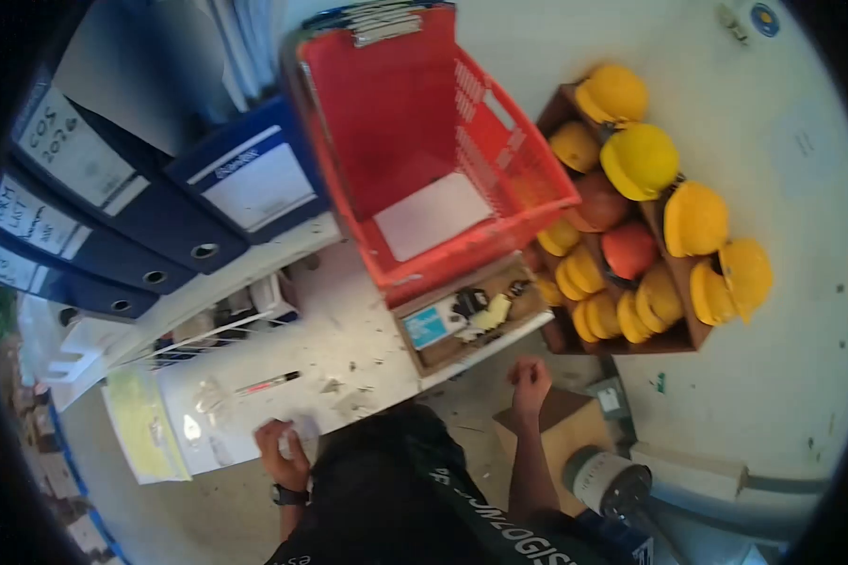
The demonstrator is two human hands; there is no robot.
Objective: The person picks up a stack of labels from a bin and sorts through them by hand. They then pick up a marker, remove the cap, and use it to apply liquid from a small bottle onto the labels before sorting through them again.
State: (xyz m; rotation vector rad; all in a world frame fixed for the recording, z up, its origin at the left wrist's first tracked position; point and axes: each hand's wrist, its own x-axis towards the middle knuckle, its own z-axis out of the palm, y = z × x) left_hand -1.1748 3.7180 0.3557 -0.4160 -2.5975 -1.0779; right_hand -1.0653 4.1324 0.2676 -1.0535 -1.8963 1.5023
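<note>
My left hand (284, 454), with a dark watch (289, 494) on the wrist, is at the front edge of the white desk (325, 315). Its fingers are curled, and a pale, see-through bit shows by them that I cannot make out. A black-and-red marker pen (269, 383) lies just beyond, close to some clear plastic (215, 400). Off the desk's right side, my right hand (530, 379) hangs in the air above a cardboard box (584, 424). Its fingers are curled in loosely, and nothing shows in them.
A red basket (528, 212) holding a white sheet stands behind a shallow tray (433, 361) of small items. Yellow and red hard hats (639, 162) fill a brown rack (664, 344) at right. Blue binders (184, 221) line the left shelf. A large bottle (608, 480) is low right.
</note>
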